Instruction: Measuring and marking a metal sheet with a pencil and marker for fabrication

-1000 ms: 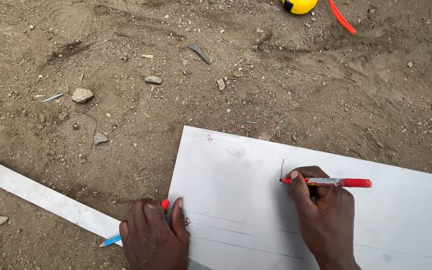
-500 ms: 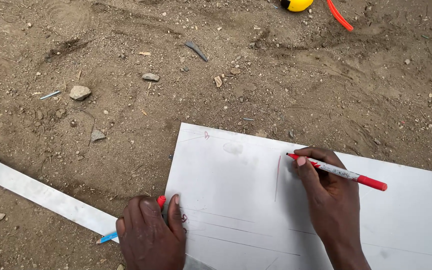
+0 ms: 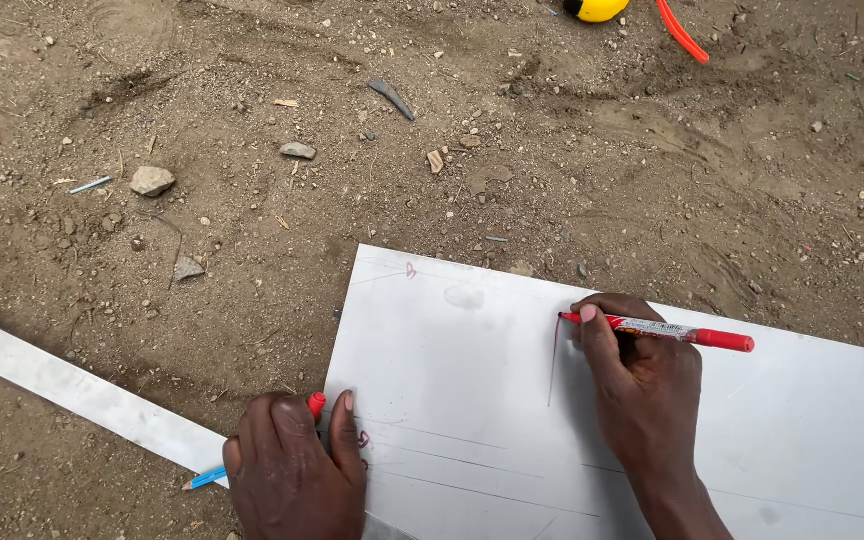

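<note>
A red marker is pinched in the closed right hand, its tip touching the white sheet lying on the dirt. The sheet's near left edge is pressed by the curled left hand, closed over a red cap; what is under that hand is hidden.

A slim red marker pen lies almost level — its tip touching a flat white metal sheet on bare earth.

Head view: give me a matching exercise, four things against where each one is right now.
Things:
1. red marker
2. white sheet
3. white strip
4. yellow object

Places:
A. top edge of the view, on the dirt
B. in the right hand, tip on the sheet
C. under the left hand at its left edge
D. on the dirt, left of the sheet

Pairs: 1-B, 2-C, 3-D, 4-A
</note>
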